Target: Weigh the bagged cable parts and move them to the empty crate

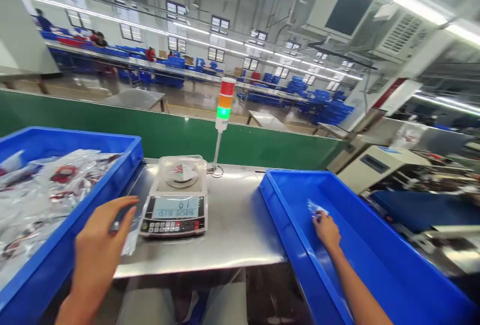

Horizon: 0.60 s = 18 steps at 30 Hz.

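Clear packet [316, 208]: low in the right bin [279, 220], right of centre in the frame, at the tips of the right hand [327, 230]. Fingers are drawn narrow on its near edge and look pinched; the packet is at or just above the bin floor.

Left hand [98, 250], lower left: thumb and fingers closed on a second packet [129, 240], which hangs just beside the scale [174, 200]. A third bag [182, 172] lies on the scale pan; the display is lit.

Step, as judged: weighed bags go into the right bin while another is held ready at the scale. Setting a bag on the pan calls for a lift over the keypad and a free pan.

Edges and room:
- The left bin [75, 225], heaped with bags, has its rim against the left wrist.
- The steel table [236, 225] is bare between scale and right bin.
- The signal lamp [225, 102] pole stands just behind the scale.
- The right bin wall is low, and its floor is mostly open.
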Tool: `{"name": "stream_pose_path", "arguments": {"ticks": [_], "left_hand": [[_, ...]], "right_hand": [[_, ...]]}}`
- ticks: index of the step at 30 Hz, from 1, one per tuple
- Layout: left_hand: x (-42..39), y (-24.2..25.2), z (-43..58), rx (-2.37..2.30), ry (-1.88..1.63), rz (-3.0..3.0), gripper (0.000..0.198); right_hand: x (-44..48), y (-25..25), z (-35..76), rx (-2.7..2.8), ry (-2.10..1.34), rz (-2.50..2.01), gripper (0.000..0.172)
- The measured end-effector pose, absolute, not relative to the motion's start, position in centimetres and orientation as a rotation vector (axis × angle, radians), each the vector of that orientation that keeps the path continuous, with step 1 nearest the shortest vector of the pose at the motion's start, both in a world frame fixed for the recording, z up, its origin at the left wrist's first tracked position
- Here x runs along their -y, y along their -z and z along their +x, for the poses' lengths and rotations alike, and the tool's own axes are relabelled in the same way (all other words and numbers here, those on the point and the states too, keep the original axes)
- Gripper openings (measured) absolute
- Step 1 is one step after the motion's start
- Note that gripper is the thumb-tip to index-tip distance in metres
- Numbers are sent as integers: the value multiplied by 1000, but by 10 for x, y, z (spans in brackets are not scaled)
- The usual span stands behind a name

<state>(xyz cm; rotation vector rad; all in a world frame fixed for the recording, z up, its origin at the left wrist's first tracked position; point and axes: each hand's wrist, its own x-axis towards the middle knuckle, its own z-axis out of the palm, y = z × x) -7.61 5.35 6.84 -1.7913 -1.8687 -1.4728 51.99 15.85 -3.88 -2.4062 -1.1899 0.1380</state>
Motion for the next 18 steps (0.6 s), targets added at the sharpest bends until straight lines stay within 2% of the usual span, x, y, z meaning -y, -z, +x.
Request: {"name": "stream_pose_path", "arguments": {"ticks": [5, 9, 13, 18], "left_hand": [[-112, -81, -49, 1591, 1273, -2119, 23], [-161, -66, -21, 1520, 1089, -2242, 24], [-192, -64, -10, 1680, 1152, -2220, 12], [-190, -102, -46, 2013, 1542, -1625, 13]], "right_hand": [[-184, 1, 515, 966, 29, -2004, 57], [-186, -53, 445, 1111, -168, -1464, 71], [-181, -95, 333, 1355, -411, -1220, 58], [-201, -102, 211, 1829, -525, -925, 30]]}}
